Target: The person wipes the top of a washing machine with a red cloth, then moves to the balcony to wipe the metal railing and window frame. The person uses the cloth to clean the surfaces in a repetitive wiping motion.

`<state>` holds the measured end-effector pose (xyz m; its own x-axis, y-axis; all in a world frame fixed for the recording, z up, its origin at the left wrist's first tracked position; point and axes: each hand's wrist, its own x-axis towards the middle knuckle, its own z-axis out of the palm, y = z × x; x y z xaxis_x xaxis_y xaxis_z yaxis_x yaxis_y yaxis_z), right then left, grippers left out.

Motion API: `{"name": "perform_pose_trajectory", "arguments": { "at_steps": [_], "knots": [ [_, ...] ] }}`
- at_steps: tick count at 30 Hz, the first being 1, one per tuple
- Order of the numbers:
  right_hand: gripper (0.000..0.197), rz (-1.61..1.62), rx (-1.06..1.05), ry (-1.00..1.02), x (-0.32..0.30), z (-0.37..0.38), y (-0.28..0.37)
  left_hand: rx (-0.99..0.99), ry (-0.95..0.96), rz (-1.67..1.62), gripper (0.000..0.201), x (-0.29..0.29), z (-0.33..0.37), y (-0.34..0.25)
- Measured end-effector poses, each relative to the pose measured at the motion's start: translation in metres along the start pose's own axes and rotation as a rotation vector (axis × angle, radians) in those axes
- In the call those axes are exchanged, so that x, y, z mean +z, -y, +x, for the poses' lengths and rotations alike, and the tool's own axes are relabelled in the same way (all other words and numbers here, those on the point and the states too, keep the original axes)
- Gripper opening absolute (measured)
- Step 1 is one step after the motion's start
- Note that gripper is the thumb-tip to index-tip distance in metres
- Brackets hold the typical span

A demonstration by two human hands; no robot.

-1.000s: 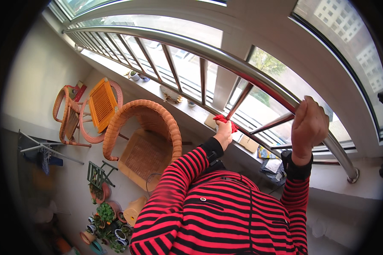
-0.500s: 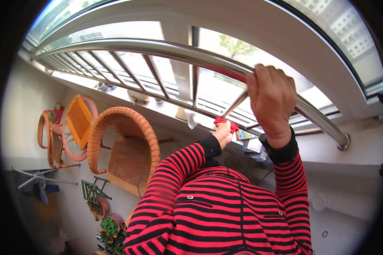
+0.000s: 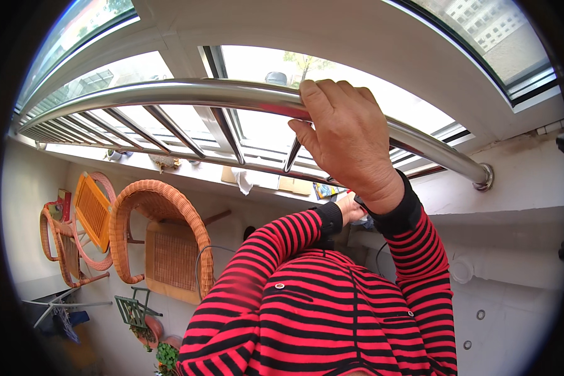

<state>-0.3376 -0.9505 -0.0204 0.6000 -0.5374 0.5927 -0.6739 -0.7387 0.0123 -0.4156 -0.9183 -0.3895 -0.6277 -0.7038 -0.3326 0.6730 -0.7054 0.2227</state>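
My right hand (image 3: 352, 135) is closed over the top of the shiny metal handrail (image 3: 200, 92), thumb on the near side and fingers over the far side. Lower down, by the bottom of the railing, my left hand (image 3: 349, 210) is partly hidden behind my right wrist. A sliver of red cloth (image 3: 349, 192) shows at its fingers; the rest of the cloth is out of sight. Upright metal bars (image 3: 229, 135) run below the handrail, in front of the window.
On the sill below the railing lie a crumpled white tissue (image 3: 242, 180), a cardboard piece (image 3: 294, 186) and a colourful packet (image 3: 324, 190). Wicker chairs (image 3: 163, 188), a green folding stool (image 3: 135, 310) and potted plants (image 3: 167, 356) stand at the left. A wall flange (image 3: 484, 177) ends the rail at right.
The view has shifted, with the chairs and railing sliding left. My right hand stays on the handrail. My left hand and the red cloth have become mostly hidden behind my right wrist.
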Motion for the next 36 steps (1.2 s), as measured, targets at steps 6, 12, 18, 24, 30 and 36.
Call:
{"name": "perform_pose_trajectory", "arguments": {
  "at_steps": [6,12,18,24,30,36],
  "knots": [
    [0.047,0.001,0.001,-0.017,-0.001,0.001,0.0,-0.152,-0.081,0.522,0.024,0.021,-0.067,-0.065],
    [0.051,0.002,0.023,-0.073,0.004,0.0,0.001,0.029,-0.305,0.924,0.047,-0.002,-0.198,-0.152],
    [0.052,-0.007,0.037,-0.104,0.008,-0.001,0.004,0.885,-0.672,2.162,0.07,-0.035,-0.196,-0.169],
    [0.053,-0.011,0.03,-0.137,0.009,-0.003,0.003,0.54,-1.021,2.43,0.063,-0.078,-0.156,-0.177],
    [0.039,-0.043,0.022,-0.21,0.014,-0.002,0.001,0.399,-0.707,2.279,0.058,-0.077,-0.156,-0.18],
    [0.054,-0.039,0.02,-0.126,0.013,-0.004,0.001,0.715,-0.641,2.275,0.058,-0.08,-0.178,-0.166]
  ]
}}
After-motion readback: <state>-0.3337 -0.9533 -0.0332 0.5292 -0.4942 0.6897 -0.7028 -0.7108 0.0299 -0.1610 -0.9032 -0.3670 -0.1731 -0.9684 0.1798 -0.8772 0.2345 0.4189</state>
